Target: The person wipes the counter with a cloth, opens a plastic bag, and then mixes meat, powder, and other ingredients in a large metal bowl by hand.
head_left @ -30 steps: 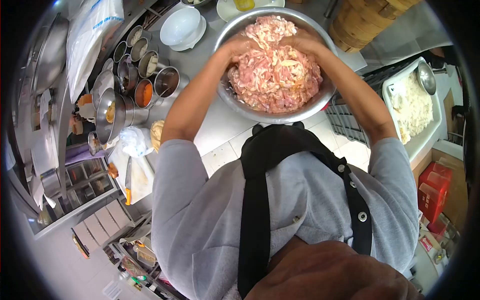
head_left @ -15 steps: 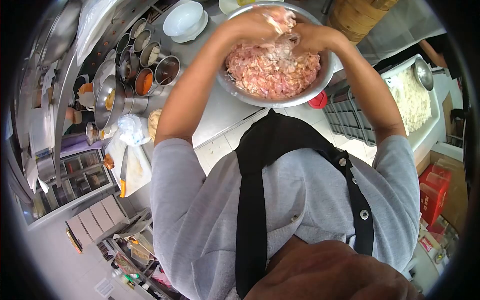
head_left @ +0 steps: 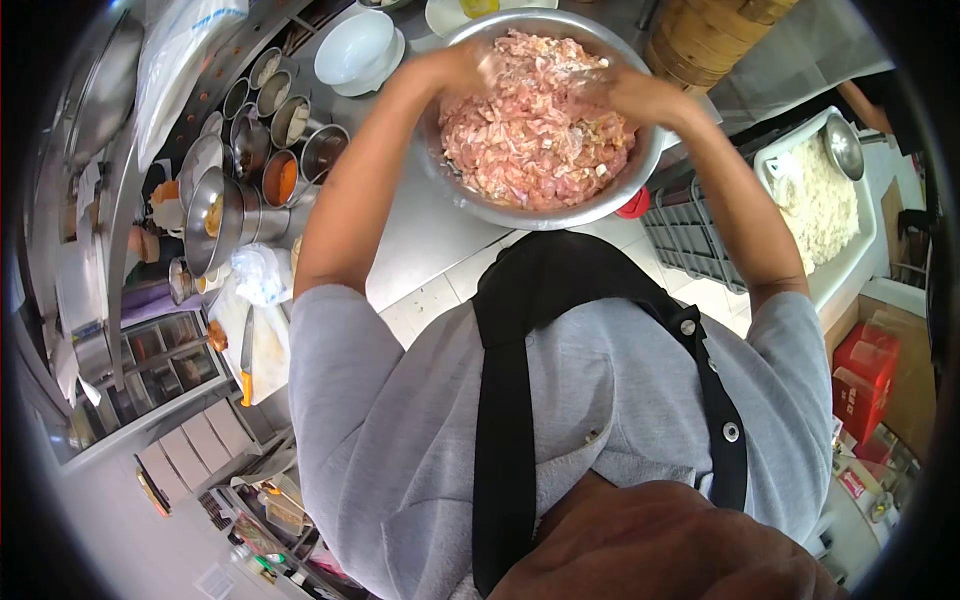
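Note:
A large metal bowl [head_left: 540, 212] filled with raw, pale pink chopped meat [head_left: 530, 130] stands at the counter's edge in front of me. Over its left rim is my left hand [head_left: 465, 70], its fingers smeared by motion close to the meat. My right hand [head_left: 632, 95] reaches over the right side, fingertips blurred against the meat. Whether either hand grips any meat cannot be made out. Small whitish bits show among the meat.
White bowls [head_left: 355, 50] stand on the counter at the left, near several metal containers of ingredients [head_left: 280, 178]. A knife [head_left: 247, 345] lies on a cutting board [head_left: 270, 340]. Bamboo steamers [head_left: 705, 45] rise at the right, above a tub of white shredded food [head_left: 815, 200].
My hands have moved apart from the bowl's far middle to its two sides. The meat lifted between them earlier is back in the bowl, which sits slightly further left in view.

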`<state>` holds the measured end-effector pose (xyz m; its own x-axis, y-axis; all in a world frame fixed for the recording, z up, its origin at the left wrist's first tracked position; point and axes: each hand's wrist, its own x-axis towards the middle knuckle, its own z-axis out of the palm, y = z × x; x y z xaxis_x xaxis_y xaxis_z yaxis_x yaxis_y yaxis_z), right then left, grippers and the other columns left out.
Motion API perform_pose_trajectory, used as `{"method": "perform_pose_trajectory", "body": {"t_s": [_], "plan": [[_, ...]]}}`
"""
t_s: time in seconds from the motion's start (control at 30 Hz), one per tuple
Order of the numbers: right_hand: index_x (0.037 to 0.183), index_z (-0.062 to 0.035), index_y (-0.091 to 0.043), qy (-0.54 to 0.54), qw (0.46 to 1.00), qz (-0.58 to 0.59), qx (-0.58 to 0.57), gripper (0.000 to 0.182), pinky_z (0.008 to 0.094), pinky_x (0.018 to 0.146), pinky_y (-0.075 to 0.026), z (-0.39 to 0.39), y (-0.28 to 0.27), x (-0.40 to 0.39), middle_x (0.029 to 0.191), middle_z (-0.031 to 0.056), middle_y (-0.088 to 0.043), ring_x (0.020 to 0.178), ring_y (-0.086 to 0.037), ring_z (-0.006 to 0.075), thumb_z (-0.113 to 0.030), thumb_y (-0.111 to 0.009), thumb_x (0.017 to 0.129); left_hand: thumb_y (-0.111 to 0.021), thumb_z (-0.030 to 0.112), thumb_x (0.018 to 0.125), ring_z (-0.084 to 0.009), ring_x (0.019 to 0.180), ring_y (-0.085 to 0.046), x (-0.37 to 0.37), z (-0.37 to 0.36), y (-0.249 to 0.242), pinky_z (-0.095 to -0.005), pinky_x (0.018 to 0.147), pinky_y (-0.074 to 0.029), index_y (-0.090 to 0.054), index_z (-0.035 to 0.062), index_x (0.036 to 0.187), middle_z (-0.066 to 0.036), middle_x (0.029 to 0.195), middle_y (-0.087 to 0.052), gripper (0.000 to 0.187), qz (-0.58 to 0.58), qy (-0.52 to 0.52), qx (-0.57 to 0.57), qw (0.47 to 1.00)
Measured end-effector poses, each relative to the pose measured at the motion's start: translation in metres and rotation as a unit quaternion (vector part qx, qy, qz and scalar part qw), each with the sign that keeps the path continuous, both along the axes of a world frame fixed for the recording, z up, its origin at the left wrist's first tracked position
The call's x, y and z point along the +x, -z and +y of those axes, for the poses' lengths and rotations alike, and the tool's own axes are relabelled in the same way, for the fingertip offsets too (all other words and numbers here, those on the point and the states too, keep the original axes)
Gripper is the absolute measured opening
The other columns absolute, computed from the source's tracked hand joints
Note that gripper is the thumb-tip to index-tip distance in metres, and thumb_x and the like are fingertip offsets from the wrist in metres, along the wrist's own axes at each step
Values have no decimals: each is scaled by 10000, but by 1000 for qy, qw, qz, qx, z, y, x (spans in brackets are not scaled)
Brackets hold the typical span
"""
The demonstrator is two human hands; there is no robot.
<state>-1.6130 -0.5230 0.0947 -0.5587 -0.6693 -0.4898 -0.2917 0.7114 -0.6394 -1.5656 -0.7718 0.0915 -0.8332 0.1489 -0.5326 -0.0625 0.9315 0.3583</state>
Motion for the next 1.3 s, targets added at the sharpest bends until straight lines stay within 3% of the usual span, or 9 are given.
{"method": "perform_pose_trajectory", "body": {"t_s": [0.23, 0.33, 0.53, 0.67, 0.8, 0.97, 1.07, 1.17, 1.3], "plan": [[1440, -85, -174, 213, 912, -338, -95, 857, 588, 1011, -283, -40, 85, -5, 1477, 220, -130, 1354, -176, 353, -648, -419, 843, -660, 240, 706, -207, 971, -594, 7, -21, 132, -350, 738, -526, -542, -11, 1193, -156, 1070, -612, 560, -130, -269, 307, 904], [1416, -51, -237, 299, 868, -372, -139, 812, 492, 1023, -321, -61, 98, 1, 1420, 196, -291, 1306, -306, 303, -597, -448, 853, -632, 277, 722, -206, 918, -605, -11, -19, 157, -335, 721, -496, -591, -64, 1076, -158, 1048, -620, 493, -35, -265, 201, 943], [1226, -42, -507, 347, 778, -437, -288, 474, 422, 867, -504, -72, 125, 1, 1125, 132, -609, 974, -617, 234, -393, -429, 916, -649, 211, 738, -240, 854, -622, 5, -19, 119, -350, 719, -519, -588, -70, 1056, -180, 1014, -618, 428, 9, -385, 413, 825], [1218, -4, -503, 317, 808, -374, -327, 463, 435, 844, -509, -62, 41, 26, 1126, 155, -600, 1016, -596, 251, -331, -493, 891, -668, 62, 718, -213, 684, -654, 22, -15, 25, -315, 578, -566, -604, -96, 953, -169, 853, -648, 291, 43, -365, 378, 850], [1323, -10, -388, 79, 988, -76, -108, 580, 380, 850, -489, -40, 6, 18, 1233, 156, -526, 1069, -549, 217, -284, -563, 842, -665, 64, 701, -191, 745, -641, 26, 1, -25, -284, 594, -558, -542, 10, 1162, -139, 907, -640, 480, 75, -265, 416, 866], [1295, -34, -449, -107, 994, -16, -2, 554, 355, 747, -520, -20, -4, -2, 1161, 180, -557, 1002, -566, 230, -164, -604, 779, -650, 151, 707, -204, 925, -604, 12, 54, -32, -281, 579, -551, -577, 66, 1161, -164, 1035, -613, 468, 130, -19, 40, 991], [1144, -77, -601, -99, 992, 60, -42, 365, 300, 588, -517, 1, -14, -4, 952, 97, -625, 790, -610, 185, -173, -605, 792, -632, 77, 682, -186, 1016, -564, 7, 63, -30, -287, 589, -548, -595, 78, 1153, -141, 1062, -611, 473, 111, -46, -27, 992], [1094, -72, -634, -49, 998, 13, -40, 309, 275, 527, -485, 8, -16, -17, 797, 43, -604, 667, -577, 148, -181, -593, 807, -630, 40, 673, -180, 963, -594, 16, 50, -43, -307, 612, -546, -627, 89, 1118, -132, 1074, -611, 447, 84, -144, 292, 942], [1166, -78, -595, -22, 999, 30, 12, 368, 272, 525, -494, 12, -1, -30, 883, 63, -619, 772, -596, 175, -272, -553, 855, -666, 76, 688, -135, 816, -611, -29, -2, 7, -286, 638, -525, -604, 107, 1162, -63, 1020, -628, 479, 89, -132, 148, 976]]}}
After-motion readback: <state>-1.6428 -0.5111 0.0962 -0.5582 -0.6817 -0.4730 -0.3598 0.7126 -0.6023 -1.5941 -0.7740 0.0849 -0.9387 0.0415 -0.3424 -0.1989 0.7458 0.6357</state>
